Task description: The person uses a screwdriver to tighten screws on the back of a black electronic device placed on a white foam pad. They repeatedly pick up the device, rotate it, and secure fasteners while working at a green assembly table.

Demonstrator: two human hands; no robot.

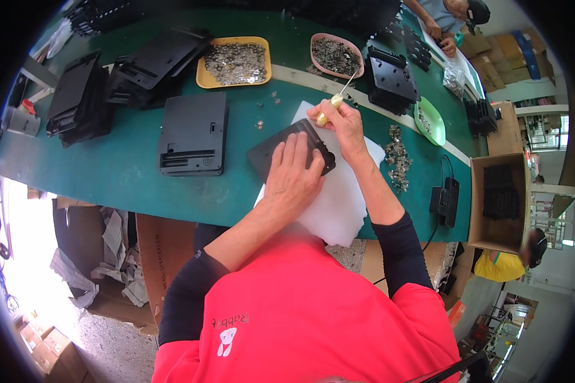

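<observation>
My left hand (294, 169) lies over a black plastic housing (262, 156), fingers stretched out and pressed down on its top. That housing rests tilted on a white foam sheet (342, 201) at the table's front edge. Just beyond it, my right hand (346, 127) is closed around the yellowish handle of a screwdriver (329, 113). The thin metal shaft points up and away to the right, apart from the housing. To the left, a second black housing (191, 134) lies flat on the green table (134, 163).
Stacked black housings (76, 96) fill the far left. A yellow tray (265, 62), a pink tray (362, 60) and a green bowl (437, 127) hold small metal parts. Loose metal pieces (398, 159) and a black power adapter (445, 201) lie right. A co-worker (444, 16) sits far right.
</observation>
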